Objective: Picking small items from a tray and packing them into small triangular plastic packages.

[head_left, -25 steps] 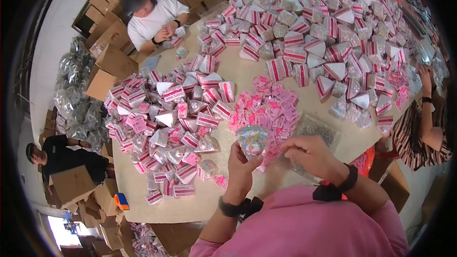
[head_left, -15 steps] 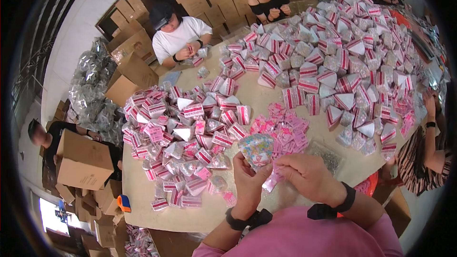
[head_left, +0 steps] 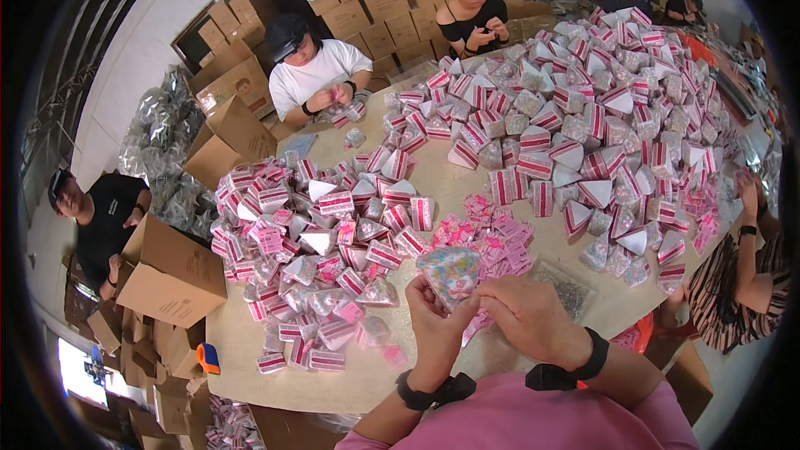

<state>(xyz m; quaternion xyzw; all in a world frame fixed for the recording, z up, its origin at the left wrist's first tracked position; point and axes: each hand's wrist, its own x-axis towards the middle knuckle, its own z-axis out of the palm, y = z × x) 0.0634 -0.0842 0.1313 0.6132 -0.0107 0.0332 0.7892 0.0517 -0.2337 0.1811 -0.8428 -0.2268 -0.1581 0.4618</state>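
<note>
Held up over the near side of the table is a triangular, multicoloured packet (head_left: 450,269), its wide edge facing away. My left hand (head_left: 435,329) grips it between thumb and fingers. My right hand (head_left: 537,317) is closed in a pinch at the packet's lower right corner; the fingertips hide what they hold, if anything. Just beyond my hands lies a heap of small pink printed cards (head_left: 500,237). Beside my right hand rests a clear bag of small silvery pieces (head_left: 565,282). Wedge-shaped packs with pink and white bands form a pile (head_left: 321,237) to the left.
A larger pile of similar packs (head_left: 575,129) covers the far right of the table (head_left: 333,387). An orange and blue tool (head_left: 207,358) sits at the left edge. One person (head_left: 108,217) handles a cardboard box (head_left: 171,275) there; others work around the table.
My left hand keeps hold of the packet, and my right hand stays at its corner, shifted slightly. At left, the person and the cardboard box have moved closer to the table.
</note>
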